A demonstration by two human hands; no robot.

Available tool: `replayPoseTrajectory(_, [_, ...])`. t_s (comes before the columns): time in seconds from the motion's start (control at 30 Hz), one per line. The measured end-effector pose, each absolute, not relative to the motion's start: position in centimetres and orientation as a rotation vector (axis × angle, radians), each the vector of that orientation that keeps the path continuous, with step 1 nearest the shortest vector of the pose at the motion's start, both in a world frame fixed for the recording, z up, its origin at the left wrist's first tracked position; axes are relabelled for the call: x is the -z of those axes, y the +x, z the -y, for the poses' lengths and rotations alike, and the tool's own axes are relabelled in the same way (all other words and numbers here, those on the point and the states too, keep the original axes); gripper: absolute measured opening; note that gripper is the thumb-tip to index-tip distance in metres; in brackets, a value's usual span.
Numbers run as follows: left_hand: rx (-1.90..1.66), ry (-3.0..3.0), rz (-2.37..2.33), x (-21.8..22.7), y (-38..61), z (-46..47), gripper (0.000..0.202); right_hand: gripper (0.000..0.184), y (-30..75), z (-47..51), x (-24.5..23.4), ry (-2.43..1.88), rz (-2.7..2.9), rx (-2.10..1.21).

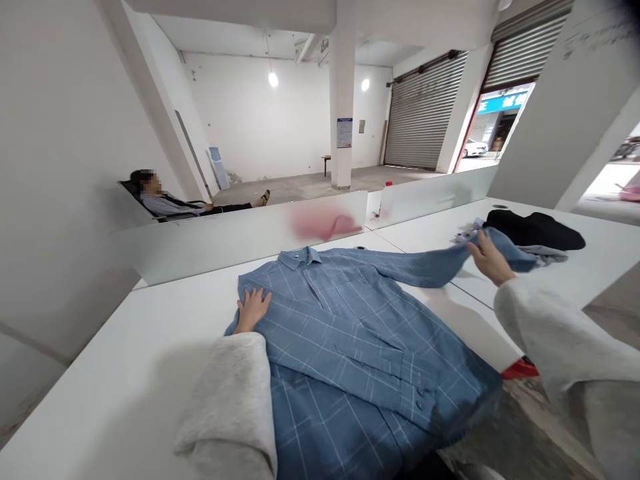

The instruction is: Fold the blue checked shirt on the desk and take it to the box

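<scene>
Across the surface (165,333) lay the blue shirt (345,320); at its ten o'clock your left hand (254,310) rested spread, apparently steadying it, while at two your right hand (490,260) pinched the outstretched sleeve (430,268), seemingly for tautness.

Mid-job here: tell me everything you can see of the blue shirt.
The shirt looks like soft woven cloth, blue with thin pale grid lines. It lies front up on the white table, collar at the far end, wider part toward the near edge. One sleeve is folded across the front, its cuff bearing dark buttons. The left hand rests spread on its upper end; the right hand grips the other sleeve, drawn out sideways.
</scene>
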State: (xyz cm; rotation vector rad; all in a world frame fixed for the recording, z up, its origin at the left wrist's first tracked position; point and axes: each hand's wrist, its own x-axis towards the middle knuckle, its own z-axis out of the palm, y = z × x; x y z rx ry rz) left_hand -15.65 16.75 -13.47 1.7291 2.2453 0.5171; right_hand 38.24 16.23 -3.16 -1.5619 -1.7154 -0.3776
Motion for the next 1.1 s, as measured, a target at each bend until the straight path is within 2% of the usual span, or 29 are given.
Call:
replayPoseTrajectory(0.1, [-0.585, 1.738, -2.014, 10.5, -16.4, -15.6, 0.053, 0.059, 35.3, -16.0, 1.0, -1.434, 1.809, 0.219])
replayPoseTrajectory(0.2, [-0.592, 1.709, -1.667, 7.6, -17.5, -13.4, 0.056, 0.053, 29.8, -11.9, 0.7, -0.905, 2.205, 0.224])
replayPoseTrajectory(0.3, [-0.463, 1.544, -1.375, 6.3, -18.3, -11.4, 0.063, 0.055, 25.4, -6.1, 3.1, -0.311, 2.651, 0.205])
replayPoseTrajectory(0.37, [-0.359, 1.473, -1.355, 6.6, -18.5, -11.0, 0.063, 0.053, 24.4, -3.5, 5.5, -0.182, 2.845, 0.184])
replayPoseTrajectory(0.53, [-0.121, 1.412, -1.42, 8.9, -17.5, -12.2, 0.057, 0.043, 26.7, -3.8, 9.1, -0.6, 2.925, 0.17])
replayPoseTrajectory(0.77, [-0.061, 1.426, -1.391, 9.8, -17.3, -13.0, 0.055, 0.039, 27.7, -10.6, 7.2, -0.924, 2.717, 0.216])
replayPoseTrajectory(0.97, [-0.055, 1.446, -1.392, 10.3, -17.2, -13.1, 0.056, 0.049, 18.1, -13.8, 9.0, -0.903, 2.835, -0.032])
replayPoseTrajectory(1.1, [-0.131, 1.429, -1.398, 8.7, -17.6, -12.1, 0.058, 0.076, 11.2, -12.9, 12.4, -0.909, 2.83, -0.232])
